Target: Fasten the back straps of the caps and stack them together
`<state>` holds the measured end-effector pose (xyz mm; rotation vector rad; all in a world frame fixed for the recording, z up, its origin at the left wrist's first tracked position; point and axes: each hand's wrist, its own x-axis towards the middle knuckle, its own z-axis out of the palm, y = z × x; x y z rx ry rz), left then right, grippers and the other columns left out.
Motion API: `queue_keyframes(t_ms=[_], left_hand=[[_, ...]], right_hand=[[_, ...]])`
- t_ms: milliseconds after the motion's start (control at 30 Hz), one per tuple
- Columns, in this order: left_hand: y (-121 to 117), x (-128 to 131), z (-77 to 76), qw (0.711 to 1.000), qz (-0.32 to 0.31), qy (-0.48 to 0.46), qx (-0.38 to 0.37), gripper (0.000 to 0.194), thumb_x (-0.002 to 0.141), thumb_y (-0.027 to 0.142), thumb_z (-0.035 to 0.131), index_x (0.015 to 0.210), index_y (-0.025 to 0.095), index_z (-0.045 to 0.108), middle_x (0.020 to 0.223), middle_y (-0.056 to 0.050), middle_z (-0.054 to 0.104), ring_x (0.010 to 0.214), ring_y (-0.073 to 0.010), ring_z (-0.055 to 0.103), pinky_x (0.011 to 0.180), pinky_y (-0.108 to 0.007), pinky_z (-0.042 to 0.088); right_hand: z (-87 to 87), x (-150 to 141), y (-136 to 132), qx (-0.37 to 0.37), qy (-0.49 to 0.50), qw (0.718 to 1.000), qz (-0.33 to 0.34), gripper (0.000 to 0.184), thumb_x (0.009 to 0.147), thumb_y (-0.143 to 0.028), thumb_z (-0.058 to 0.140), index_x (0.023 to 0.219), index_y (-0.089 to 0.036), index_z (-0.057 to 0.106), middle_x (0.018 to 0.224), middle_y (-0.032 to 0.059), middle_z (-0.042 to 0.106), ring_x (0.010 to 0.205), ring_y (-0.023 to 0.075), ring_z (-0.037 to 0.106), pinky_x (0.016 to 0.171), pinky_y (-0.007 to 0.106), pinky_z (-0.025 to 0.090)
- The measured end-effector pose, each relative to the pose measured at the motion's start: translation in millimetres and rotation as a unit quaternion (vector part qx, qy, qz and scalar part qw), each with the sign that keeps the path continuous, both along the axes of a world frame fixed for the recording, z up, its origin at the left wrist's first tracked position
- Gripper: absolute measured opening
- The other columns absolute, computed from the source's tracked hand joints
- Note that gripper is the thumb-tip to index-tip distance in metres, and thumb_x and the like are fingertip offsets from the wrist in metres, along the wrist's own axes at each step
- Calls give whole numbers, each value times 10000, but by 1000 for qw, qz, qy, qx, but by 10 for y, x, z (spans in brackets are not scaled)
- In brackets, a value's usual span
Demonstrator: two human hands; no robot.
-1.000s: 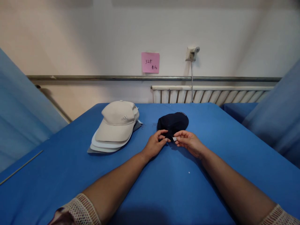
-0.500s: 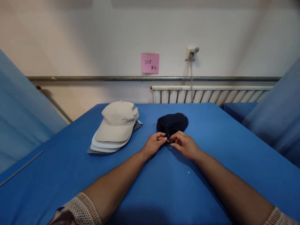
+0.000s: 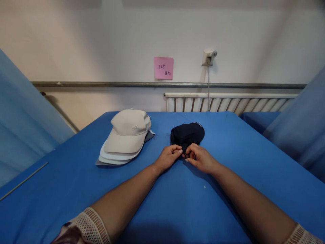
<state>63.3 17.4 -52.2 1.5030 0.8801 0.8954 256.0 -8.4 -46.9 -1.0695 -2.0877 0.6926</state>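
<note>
While the left hand point(image 3: 168, 156) pinches the near edge point(image 3: 184, 148) of the dark cap point(image 3: 185, 134), the right hand point(image 3: 201, 158) grips that edge just alongside. The cap lies on the blue table point(image 3: 162, 203), brim point(image 3: 199, 131) directed away and right. To its left, a beige cap point(image 3: 128, 132) tops a stack point(image 3: 114, 159). Beyond, a metal rail point(image 3: 106, 84) spans the wall point(image 3: 114, 40).

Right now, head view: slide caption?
Left hand and right hand hold the near end of a dark cap; a stack of caps sits left on the blue surface.
</note>
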Motion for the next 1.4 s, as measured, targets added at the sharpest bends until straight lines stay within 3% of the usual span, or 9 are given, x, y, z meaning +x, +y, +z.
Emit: queue_keyframes(t_ms=[200, 333, 433, 567, 700, 867, 1100, 1400], left_hand=[[1, 1, -26, 1000, 17, 1, -6, 333, 766, 405, 676, 955, 134, 639, 785, -48, 701, 719, -144, 621, 715, -275, 466], [5, -10, -9, 999, 52, 1, -7, 352, 777, 418, 665, 967, 127, 611, 699, -42, 689, 606, -119, 588, 615, -246, 436], [-17, -3, 25, 998, 59, -2, 0, 319, 774, 427, 661, 874, 129, 604, 625, -19, 639, 562, -109, 559, 561, -229, 418], [-92, 24, 76, 998, 58, 15, 14, 299, 767, 428, 660, 779, 137, 597, 597, 0, 595, 534, -95, 532, 516, -209, 397], [-157, 46, 121, 996, 63, 43, 40, 258, 768, 393, 654, 739, 143, 599, 582, 16, 572, 529, -90, 514, 530, -211, 398], [-174, 52, 139, 993, 61, 72, 65, 213, 772, 355, 643, 747, 144, 623, 612, 13, 578, 570, -100, 522, 564, -221, 411], [-140, 60, 93, 993, 51, 93, 54, 207, 763, 344, 635, 721, 142, 620, 593, 10, 576, 562, -101, 504, 549, -218, 397], [-114, 49, 47, 995, 26, 90, 25, 208, 752, 352, 630, 720, 149, 598, 566, 27, 561, 515, -89, 491, 513, -208, 374]], right_hand=[[19, 23, -13, 19, -12, 1000, 6, 152, 780, -150, 634, 894, -210, 552, 856, -5, 532, 661, 102, 505, 615, 249, 427], [17, 85, 24, 23, 31, 999, -20, 125, 772, -188, 656, 857, -208, 567, 833, -3, 539, 683, 113, 531, 641, 265, 447], [-27, 135, 78, -34, 108, 993, -35, 175, 751, -254, 692, 846, -211, 551, 795, -12, 555, 678, 117, 544, 651, 278, 467], [-88, 178, 134, -158, 215, 964, -13, 317, 703, -367, 735, 858, -220, 500, 726, -32, 569, 635, 117, 558, 604, 272, 473], [-100, 196, 142, -191, 257, 947, -7, 373, 664, -386, 771, 855, -218, 498, 716, -34, 572, 621, 110, 556, 585, 258, 457], [-119, 174, 121, -182, 197, 963, -8, 332, 686, -381, 754, 865, -205, 536, 704, -36, 576, 608, 104, 539, 587, 255, 443], [-57, 136, 75, -81, 75, 994, -23, 184, 744, -286, 692, 848, -209, 562, 721, -26, 580, 639, 116, 536, 621, 263, 452], [18, 123, 28, -20, 3, 1000, -14, 157, 759, -198, 664, 864, -216, 549, 799, -8, 599, 690, 127, 555, 650, 273, 457]])
